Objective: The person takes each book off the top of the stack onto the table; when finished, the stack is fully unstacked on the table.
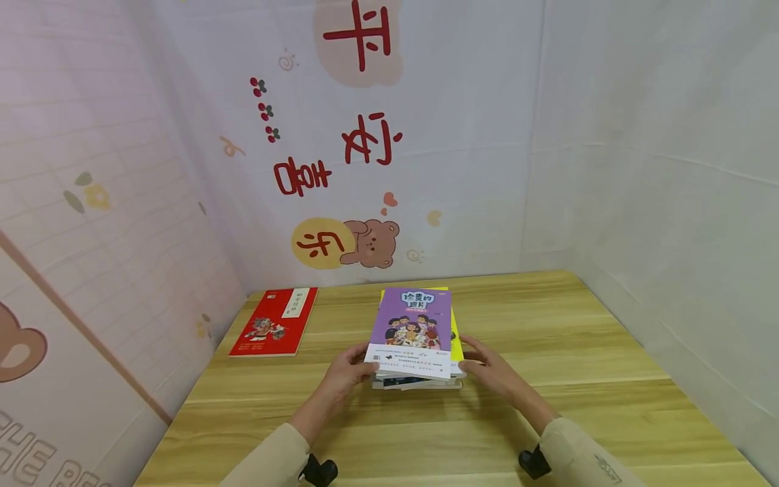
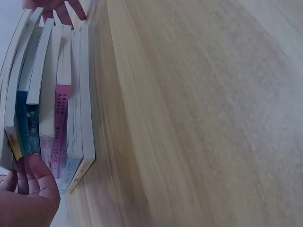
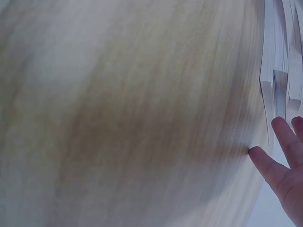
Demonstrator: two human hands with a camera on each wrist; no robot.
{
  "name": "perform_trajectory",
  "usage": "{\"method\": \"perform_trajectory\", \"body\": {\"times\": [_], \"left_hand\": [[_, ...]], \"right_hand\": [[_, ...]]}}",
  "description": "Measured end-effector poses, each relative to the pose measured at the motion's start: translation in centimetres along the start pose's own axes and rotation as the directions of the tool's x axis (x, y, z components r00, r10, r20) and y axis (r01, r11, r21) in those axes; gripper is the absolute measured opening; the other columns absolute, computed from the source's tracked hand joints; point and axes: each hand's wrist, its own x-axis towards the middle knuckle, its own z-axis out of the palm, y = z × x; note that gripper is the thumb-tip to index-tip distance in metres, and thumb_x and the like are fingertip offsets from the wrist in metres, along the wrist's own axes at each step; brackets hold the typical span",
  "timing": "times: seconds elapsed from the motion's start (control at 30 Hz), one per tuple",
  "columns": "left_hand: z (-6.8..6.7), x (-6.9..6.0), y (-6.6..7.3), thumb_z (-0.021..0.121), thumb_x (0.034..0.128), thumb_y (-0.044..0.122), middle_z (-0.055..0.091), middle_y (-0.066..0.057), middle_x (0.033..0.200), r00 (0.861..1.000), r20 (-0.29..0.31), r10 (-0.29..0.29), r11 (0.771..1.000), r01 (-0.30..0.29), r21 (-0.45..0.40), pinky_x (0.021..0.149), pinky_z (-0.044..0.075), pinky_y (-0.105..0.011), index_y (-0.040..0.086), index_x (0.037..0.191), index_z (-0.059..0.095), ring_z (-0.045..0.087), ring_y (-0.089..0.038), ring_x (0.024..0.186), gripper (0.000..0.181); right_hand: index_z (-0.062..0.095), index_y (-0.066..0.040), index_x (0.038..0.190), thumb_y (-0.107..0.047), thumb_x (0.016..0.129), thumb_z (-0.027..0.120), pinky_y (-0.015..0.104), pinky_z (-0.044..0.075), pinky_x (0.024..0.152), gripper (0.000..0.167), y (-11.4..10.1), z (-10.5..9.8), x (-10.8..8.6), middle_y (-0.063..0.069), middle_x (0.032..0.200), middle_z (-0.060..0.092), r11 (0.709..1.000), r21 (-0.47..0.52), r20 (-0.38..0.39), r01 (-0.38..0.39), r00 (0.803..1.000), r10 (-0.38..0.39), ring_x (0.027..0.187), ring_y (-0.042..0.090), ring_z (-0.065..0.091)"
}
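Note:
A stack of several books lies on the table, a purple book point(image 1: 412, 325) on top and a yellow one point(image 1: 456, 343) showing beneath it. My left hand point(image 1: 348, 368) holds the stack's left side, its fingers against the spines; the left wrist view shows that hand point(image 2: 35, 189) touching the stacked books point(image 2: 47, 94). On the right side, my right hand point(image 1: 491, 368) touches the stack with fingers spread. In the right wrist view the fingers of my right hand point(image 3: 286, 177) are extended beside the book edges point(image 3: 280, 85).
A red book point(image 1: 275, 322) lies at the table's back left. The wooden table point(image 1: 548, 338) meets a printed cloth point(image 1: 462, 135) at the back, with more cloth along both sides.

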Motion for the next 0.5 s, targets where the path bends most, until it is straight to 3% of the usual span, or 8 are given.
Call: {"method": "perform_trajectory", "body": {"times": [0.33,0.5], "left_hand": [[0.06,0.21,0.03,0.073,0.0891,0.01,0.061,-0.013,0.126,1.0,0.02,0.001,1.0,-0.001,0.021,0.086,0.045,-0.039,0.0,0.144,0.049,0.056,-0.022,0.098,0.061],[-0.05,0.24,0.21,0.073,0.0892,0.006,0.061,-0.014,0.125,1.0,0.027,-0.016,1.0,0.016,-0.003,0.091,0.046,-0.042,-0.002,0.145,0.046,0.057,-0.022,0.099,0.063]], "right_hand": [[0.039,-0.015,0.151,-0.027,0.096,0.064,0.057,0.043,0.1,0.061,-0.15,0.02,-0.09,0.024,0.14,0.051,1.0,0.009,-0.006,0.023,1.0,-0.023,0.128,0.041,0.05],[0.039,-0.014,0.151,-0.026,0.096,0.064,0.057,0.044,0.099,0.061,-0.21,0.15,-0.02,0.025,0.139,0.051,0.999,0.015,-0.003,0.031,1.0,-0.031,0.127,0.042,0.05]]}}
